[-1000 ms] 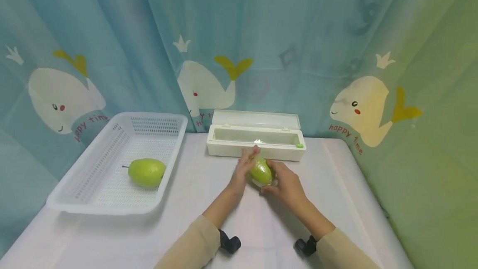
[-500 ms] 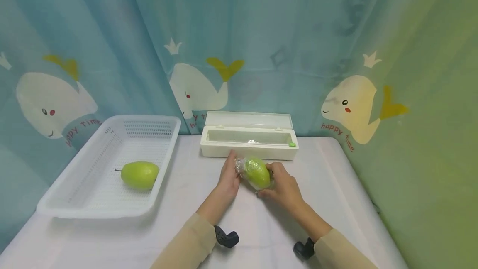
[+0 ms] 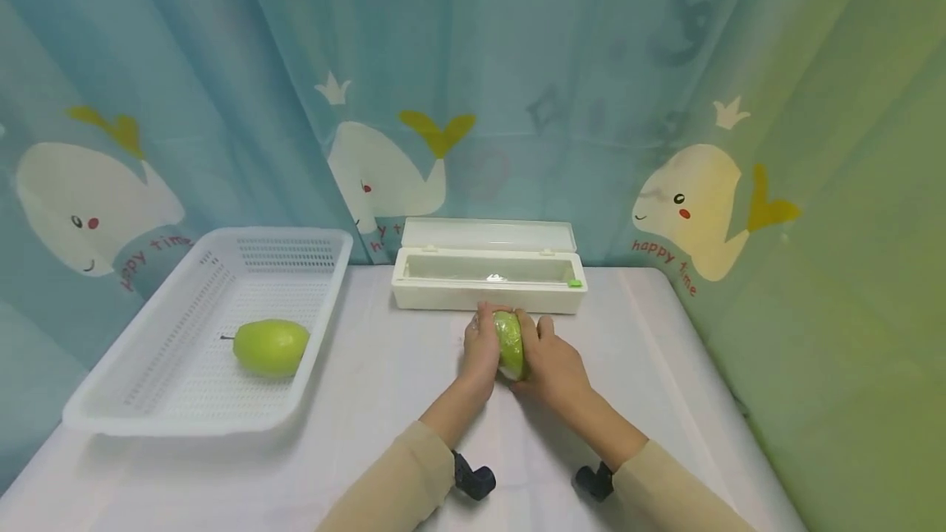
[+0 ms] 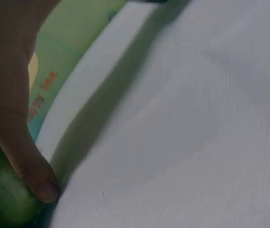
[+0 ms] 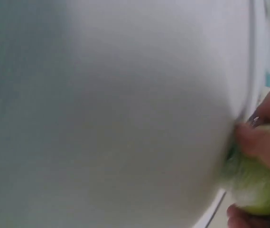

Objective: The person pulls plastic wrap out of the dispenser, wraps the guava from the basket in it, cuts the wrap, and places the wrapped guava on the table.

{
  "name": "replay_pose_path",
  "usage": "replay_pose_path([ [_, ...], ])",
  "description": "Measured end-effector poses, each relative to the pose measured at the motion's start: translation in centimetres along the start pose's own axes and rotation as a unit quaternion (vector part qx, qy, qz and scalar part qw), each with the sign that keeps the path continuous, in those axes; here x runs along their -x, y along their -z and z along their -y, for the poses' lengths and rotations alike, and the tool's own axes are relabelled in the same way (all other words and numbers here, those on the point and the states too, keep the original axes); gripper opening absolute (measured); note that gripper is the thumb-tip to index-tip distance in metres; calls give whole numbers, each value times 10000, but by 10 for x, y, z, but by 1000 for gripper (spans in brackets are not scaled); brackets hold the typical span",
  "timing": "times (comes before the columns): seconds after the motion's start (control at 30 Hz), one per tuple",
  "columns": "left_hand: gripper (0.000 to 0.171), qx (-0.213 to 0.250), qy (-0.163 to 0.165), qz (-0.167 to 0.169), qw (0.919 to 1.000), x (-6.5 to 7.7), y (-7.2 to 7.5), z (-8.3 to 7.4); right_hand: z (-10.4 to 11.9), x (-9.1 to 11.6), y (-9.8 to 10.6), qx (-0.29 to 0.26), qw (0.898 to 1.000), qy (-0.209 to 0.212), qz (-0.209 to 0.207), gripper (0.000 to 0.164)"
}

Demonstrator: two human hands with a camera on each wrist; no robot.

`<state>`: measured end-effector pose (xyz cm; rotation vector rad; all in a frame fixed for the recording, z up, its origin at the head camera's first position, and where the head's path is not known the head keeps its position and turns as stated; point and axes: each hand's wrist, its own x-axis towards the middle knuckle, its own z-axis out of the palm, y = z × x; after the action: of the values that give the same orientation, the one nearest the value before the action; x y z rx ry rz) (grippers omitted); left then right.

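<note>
Blue-green curtain (image 3: 510, 64) w/ white whale prints & red "happy time" text fills the bkgd, going yellower-green on the R. White tablecloth (image 3: 369, 458) below it, front half of view. White perforated basket (image 3: 185, 428) sits at L on the cloth. Long white box (image 3: 488, 298) stands at the back, approx. ctr, near the curtain, its lid (image 3: 488, 234) flipped up behind it. Beige sleeves (image 3: 402, 479) come in from the bottom edge, one per arm. R hand (image 3: 553, 362) & L hand (image 3: 481, 351) meet just in front of the box, both closed to the fruit's width: R fingers bent round its R side, L hand wrapped against its L side. Wrapped fruit (image 3: 512, 345), green, shiny w/ clear film, is between them; most of the L side hidden by L hand. 2nd green fruit (image 3: 270, 347), stem pointing L, lies in the basket near its R wall, untouched. Black wrist devices (image 3: 475, 479) show at both cuffs. Smallest: green tab (image 3: 575, 283) on box's front rim, R end.
</note>
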<state>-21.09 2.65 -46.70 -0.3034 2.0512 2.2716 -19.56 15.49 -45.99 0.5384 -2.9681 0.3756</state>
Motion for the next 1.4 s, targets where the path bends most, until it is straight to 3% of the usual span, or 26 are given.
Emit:
replay_pose_path([
  [0.07, 57, -19, -40, -77, 10000, 0, -2, 1, -1, -1, 0, 92, 10000, 0, 28, 115],
  [0.27, 30, -225, -128, -445, 9987, -6, -9, 7, -1, -4, 1, 240, 9997, -55, 92, 111],
  [0.43, 39, -7, 56, -1056, 9944, -7, -13, 10, 1, -7, 0, 215, 9997, 99, -5, 110],
  [0.57, 45, 121, 210, -1296, 9913, -10, -15, 9, 1, -8, -2, 211, 9995, 215, -91, 107],
  [0.97, 26, 270, 145, -1048, 9940, -12, -11, 3, 8, -9, -6, -277, 9996, -52, -100, 109],
  [1.2, 32, -512, -273, -912, 9941, -8, -6, 5, 6, -14, -1, -994, 9931, -183, 603, 125],
  [1.27, 34, -426, -220, -755, 9960, -8, -6, 5, 4, -15, 1, -1083, 9911, -272, 719, 125],
  [1.4, 33, -187, -41, -746, 9970, -8, -7, 6, 3, -14, 2, -1036, 9924, -195, 642, 119],
])
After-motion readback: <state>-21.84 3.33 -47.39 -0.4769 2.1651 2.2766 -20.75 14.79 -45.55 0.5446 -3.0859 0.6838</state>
